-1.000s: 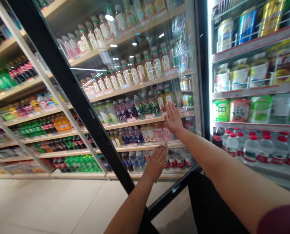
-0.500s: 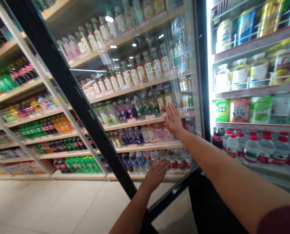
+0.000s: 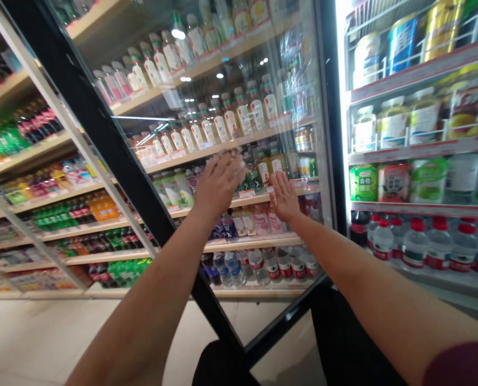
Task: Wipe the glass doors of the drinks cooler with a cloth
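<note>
A glass door (image 3: 81, 107) with a black frame stands open in front of me. My right hand (image 3: 285, 198) lies flat against the glass, its fingers stretched upward and nothing held. Left of it and slightly higher, my left hand (image 3: 218, 185) is raised at the pane with fingers extended. Motion blur softens its fingertips, and I cannot make out anything in it. Through the glass, rows of bottles (image 3: 230, 120) with white labels show on wooden shelves.
At the right, a lit cooler (image 3: 419, 153) holds cans, jars and red-capped bottles (image 3: 416, 244). Drink shelves (image 3: 65, 214) run along the left, above a pale tiled floor (image 3: 41, 338). The door's bottom rail (image 3: 287, 319) is close to my legs.
My left hand has risen from low on the pane, moving up and left to about the height of my right hand. My right hand has stayed in place.
</note>
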### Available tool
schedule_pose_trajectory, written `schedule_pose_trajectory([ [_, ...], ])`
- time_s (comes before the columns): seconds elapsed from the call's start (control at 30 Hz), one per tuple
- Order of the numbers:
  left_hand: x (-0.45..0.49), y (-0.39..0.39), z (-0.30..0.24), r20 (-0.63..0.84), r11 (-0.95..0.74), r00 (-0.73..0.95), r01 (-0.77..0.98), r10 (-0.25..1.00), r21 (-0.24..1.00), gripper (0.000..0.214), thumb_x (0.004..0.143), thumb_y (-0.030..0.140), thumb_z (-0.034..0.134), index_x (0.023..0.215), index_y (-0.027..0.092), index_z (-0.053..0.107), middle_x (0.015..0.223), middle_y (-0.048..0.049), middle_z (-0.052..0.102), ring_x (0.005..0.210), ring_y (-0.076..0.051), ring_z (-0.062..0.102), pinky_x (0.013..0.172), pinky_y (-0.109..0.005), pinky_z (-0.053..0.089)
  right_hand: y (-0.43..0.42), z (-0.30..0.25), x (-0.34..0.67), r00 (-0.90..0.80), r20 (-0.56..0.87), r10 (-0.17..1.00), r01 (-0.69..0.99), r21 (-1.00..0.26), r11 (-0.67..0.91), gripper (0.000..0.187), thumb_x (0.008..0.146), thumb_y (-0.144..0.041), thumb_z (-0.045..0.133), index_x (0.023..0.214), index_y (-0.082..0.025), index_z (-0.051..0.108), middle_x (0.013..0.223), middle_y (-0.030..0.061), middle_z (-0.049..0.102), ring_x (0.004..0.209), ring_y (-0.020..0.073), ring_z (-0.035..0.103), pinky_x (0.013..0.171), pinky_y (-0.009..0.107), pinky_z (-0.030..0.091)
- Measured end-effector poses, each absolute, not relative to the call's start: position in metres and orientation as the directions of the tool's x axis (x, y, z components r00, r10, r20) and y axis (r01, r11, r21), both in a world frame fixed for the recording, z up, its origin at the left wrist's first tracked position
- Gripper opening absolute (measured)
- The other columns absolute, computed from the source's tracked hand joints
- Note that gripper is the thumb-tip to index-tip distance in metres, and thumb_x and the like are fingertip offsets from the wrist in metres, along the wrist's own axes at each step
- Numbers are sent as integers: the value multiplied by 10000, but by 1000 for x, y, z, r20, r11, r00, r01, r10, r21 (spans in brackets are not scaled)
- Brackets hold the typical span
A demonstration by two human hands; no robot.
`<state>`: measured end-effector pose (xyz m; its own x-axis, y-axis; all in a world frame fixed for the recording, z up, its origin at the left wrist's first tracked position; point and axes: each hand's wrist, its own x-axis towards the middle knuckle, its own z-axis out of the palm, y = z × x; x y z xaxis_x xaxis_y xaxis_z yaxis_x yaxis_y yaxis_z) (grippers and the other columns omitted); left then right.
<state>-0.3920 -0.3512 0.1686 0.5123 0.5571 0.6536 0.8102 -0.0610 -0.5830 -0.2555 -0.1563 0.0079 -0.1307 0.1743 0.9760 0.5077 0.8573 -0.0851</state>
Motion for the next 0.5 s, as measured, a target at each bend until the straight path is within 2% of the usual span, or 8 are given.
schedule_pose_trajectory([
  [0.1,-401,-367,227,783,-10,395,895,479,-446,392,986,262,433,1350,252,580,1617,34,373,1545,-276,186,1253,-627,114,-155,7,-256,-133,974,182,510,-90,856,616,1053,-442,152,1623,-253,14,1678,55,241,1554,218,199,1259,504,192],
  [0.17,-406,-378,257,858,85,280,934,431,-347,422,985,270,439,1395,267,538,1664,85,248,1556,-290,76,1251,-654,30,-155,7,-256,-133,975,177,515,-85,853,616,1055,-438,152,1620,-262,-17,1681,48,232,1552,212,204,1259,501,196],
  [0.27,-410,-388,278,921,211,137,951,364,-225,473,987,268,456,1458,231,467,1693,94,125,1552,-327,-13,1237,-680,-22,-155,6,-256,-122,980,158,526,-71,847,614,1057,-438,148,1612,-280,-64,1681,38,232,1551,204,204,1254,497,213],
  [0.4,-406,-376,270,927,164,115,969,357,-184,510,985,280,476,1488,246,399,1683,116,157,1549,-297,-13,1245,-673,-69,-157,7,-256,-113,984,141,538,-59,841,609,1061,-425,145,1605,-286,-94,1676,42,245,1558,199,177,1245,501,234],
  [0.5,-395,-357,245,905,116,174,965,389,-235,594,972,243,484,1539,266,310,1671,92,218,1551,-274,19,1252,-660,-58,-158,8,-256,-119,982,143,528,-59,847,610,1063,-426,151,1605,-288,-91,1676,45,245,1564,200,147,1243,509,232],
])
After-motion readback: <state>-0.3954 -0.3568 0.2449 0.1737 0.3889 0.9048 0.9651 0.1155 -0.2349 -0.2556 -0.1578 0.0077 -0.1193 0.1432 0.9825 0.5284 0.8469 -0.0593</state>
